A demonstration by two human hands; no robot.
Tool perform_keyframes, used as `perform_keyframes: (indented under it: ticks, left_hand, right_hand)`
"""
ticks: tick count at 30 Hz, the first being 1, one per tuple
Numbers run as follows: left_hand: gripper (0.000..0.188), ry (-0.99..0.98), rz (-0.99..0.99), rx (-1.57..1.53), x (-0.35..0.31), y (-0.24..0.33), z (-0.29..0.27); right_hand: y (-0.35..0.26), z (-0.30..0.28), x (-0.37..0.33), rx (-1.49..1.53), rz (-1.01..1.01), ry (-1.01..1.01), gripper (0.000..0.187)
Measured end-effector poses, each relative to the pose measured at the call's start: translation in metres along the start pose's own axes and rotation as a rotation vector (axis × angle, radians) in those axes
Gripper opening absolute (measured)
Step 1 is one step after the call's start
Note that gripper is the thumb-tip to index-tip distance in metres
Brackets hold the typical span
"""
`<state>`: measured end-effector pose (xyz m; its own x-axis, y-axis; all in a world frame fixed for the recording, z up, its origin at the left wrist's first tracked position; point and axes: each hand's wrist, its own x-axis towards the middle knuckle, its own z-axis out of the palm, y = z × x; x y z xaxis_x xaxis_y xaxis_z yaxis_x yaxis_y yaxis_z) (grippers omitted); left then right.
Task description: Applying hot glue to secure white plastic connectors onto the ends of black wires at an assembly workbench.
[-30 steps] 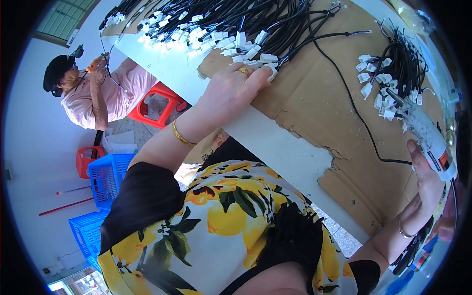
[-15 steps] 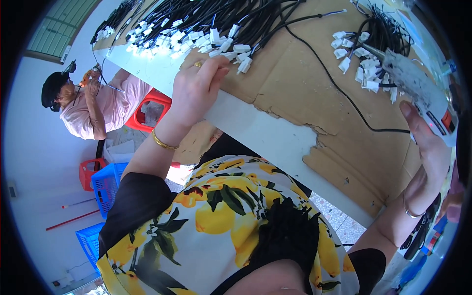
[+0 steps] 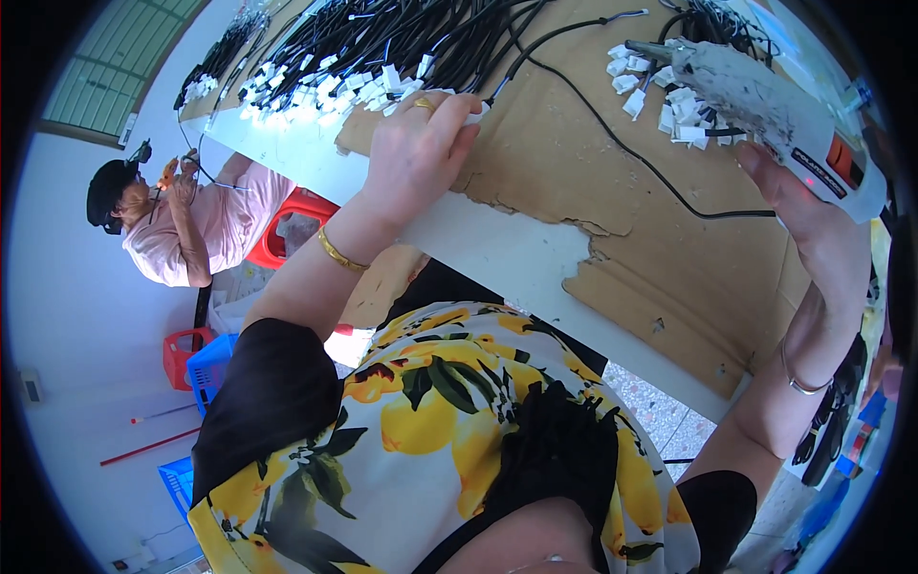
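My left hand (image 3: 416, 158) is closed at the front edge of a cable pile, with a white connector (image 3: 475, 115) pinched between thumb and fingers. A black cable (image 3: 545, 38) leads away from that connector to the upper right. My right hand (image 3: 818, 215) grips a smudged, whitish glue gun (image 3: 746, 91) with an orange switch. Its dark nozzle (image 3: 647, 49) points left, over a smaller bundle of white connectors (image 3: 684, 115). The glue gun covers part of that bundle, and its handle is mostly hidden by my hand.
Many black cables with white connectors (image 3: 330, 86) lie at the back. Torn brown cardboard (image 3: 669, 287) covers the white table (image 3: 516, 234). A loose black cable (image 3: 660, 177) crosses it. At left, a person in pink (image 3: 191, 215) sits on a red stool (image 3: 296, 206) near blue crates (image 3: 210, 368).
My left hand has shifted right and now pinches a white connector. My right hand has brought the glue gun up and to the left. The view has shifted slightly.
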<state>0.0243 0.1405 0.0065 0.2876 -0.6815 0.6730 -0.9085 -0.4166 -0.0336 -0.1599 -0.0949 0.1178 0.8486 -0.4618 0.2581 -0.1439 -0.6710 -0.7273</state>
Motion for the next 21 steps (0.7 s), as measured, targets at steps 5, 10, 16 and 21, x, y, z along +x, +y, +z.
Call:
perform_keyframes:
  ticks: [5, 10, 16, 21]
  left_hand:
    - [0.022, -0.104, -0.012, 0.028, -0.003, -0.011, 0.011]
    - [0.022, -0.068, -0.018, 0.038, -0.006, -0.019, 0.01]
    - [0.022, -0.105, 0.012, 0.022, 0.004, -0.004, -0.001]
    - [0.02, -0.007, 0.079, -0.041, 0.027, 0.006, -0.009]
  right_hand:
    - [0.009, -0.008, 0.004, -0.156, 0.018, 0.011, 0.028]
    - [0.012, -0.003, -0.003, 0.049, -0.168, 0.079, 0.027]
    - [0.018, -0.008, 0.003, 0.023, -0.222, 0.153, 0.026]
    - [0.031, -0.023, 0.015, -0.001, -0.271, 0.139, 0.025]
